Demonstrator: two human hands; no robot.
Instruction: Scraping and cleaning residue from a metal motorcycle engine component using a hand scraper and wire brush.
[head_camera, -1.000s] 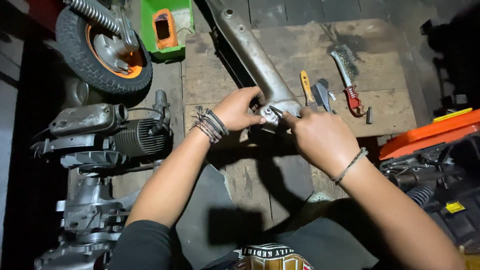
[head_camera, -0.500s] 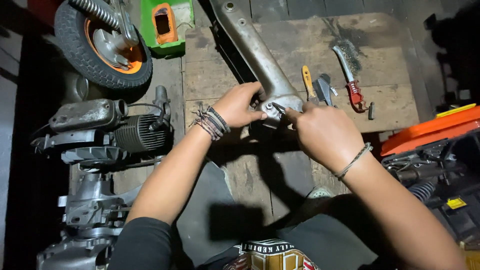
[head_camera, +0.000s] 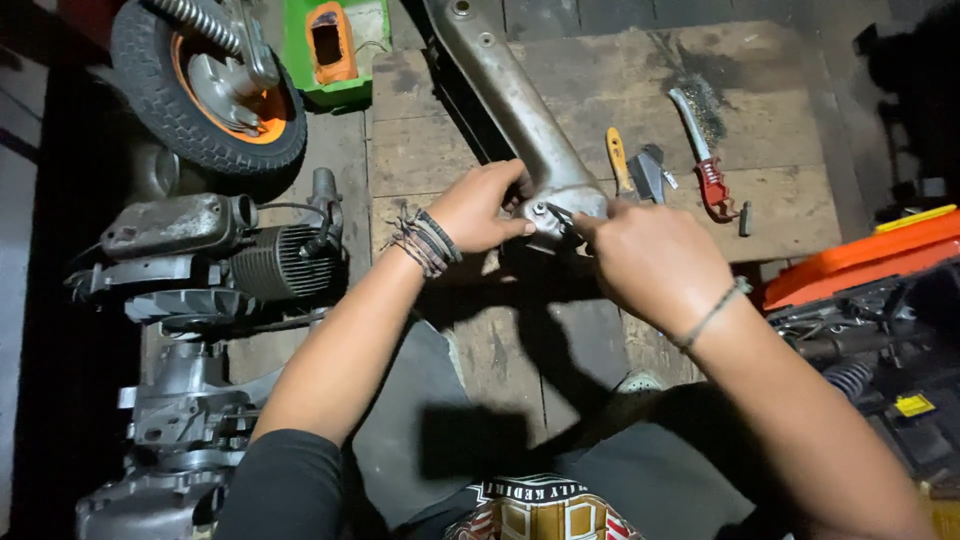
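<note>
The long grey metal arm (head_camera: 520, 110) lay slantwise across the wooden platform (head_camera: 780, 130), its near end reaching toward the platform's front edge. We had our left hand (head_camera: 480, 208) curled around that end, fingers closed on the casting. Our right hand (head_camera: 655, 260) pinched a small dark part (head_camera: 556, 218) against the same end; what exactly the fingertips held we could not tell. Just beside, toward the right edge, lay a yellow-handled tool (head_camera: 618, 160) and a red pipe wrench (head_camera: 706, 165). Off the platform's left edge sat a finned engine (head_camera: 285, 262) and an orange-rimmed wheel (head_camera: 205, 85).
</note>
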